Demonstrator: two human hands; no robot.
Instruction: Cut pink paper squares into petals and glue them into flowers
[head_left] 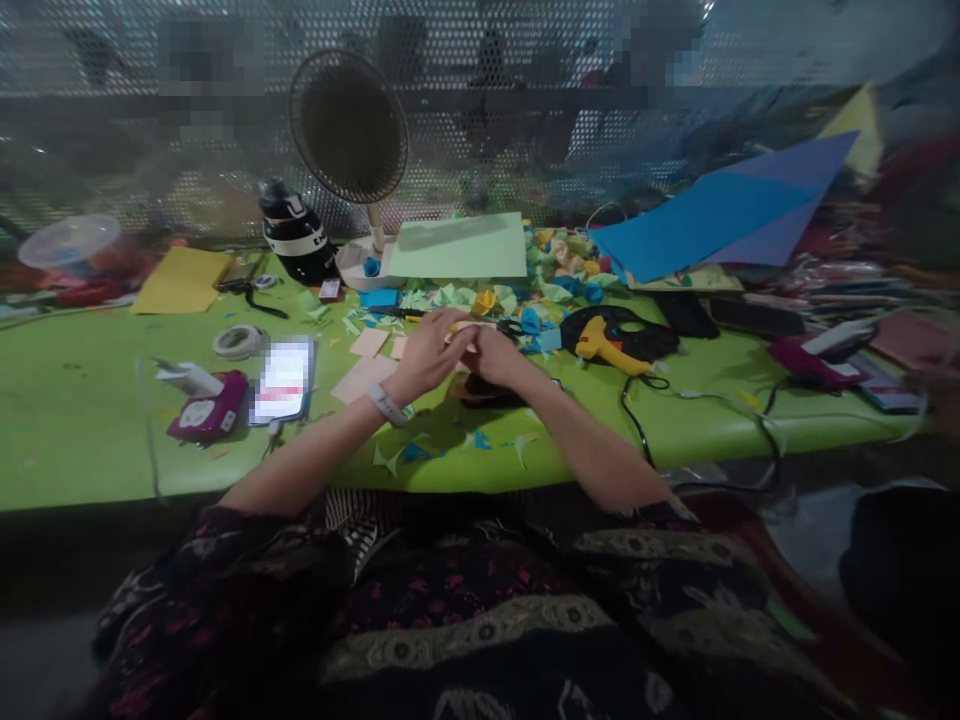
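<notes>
My left hand (433, 352) and my right hand (493, 354) meet over the middle of the green table. Their fingers close around a small piece of pale pink paper (480, 326), mostly covered by the fingers. A dark object (484, 390) lies under my right wrist; its kind is unclear. Left of my left hand are a pink paper square (370, 342) and a larger pink sheet (360, 380). Scissors (511, 327) lie just beyond my right hand, near a blue paper square (550, 340).
Folded paper flowers (570, 255) and scraps spread behind the hands. A yellow glue gun (611, 345) with its cord sits right. Left are a phone (283, 380), a tape roll (238, 341) and a purple power adapter (208, 408). A bottle (298, 235) and fan (349, 125) stand behind.
</notes>
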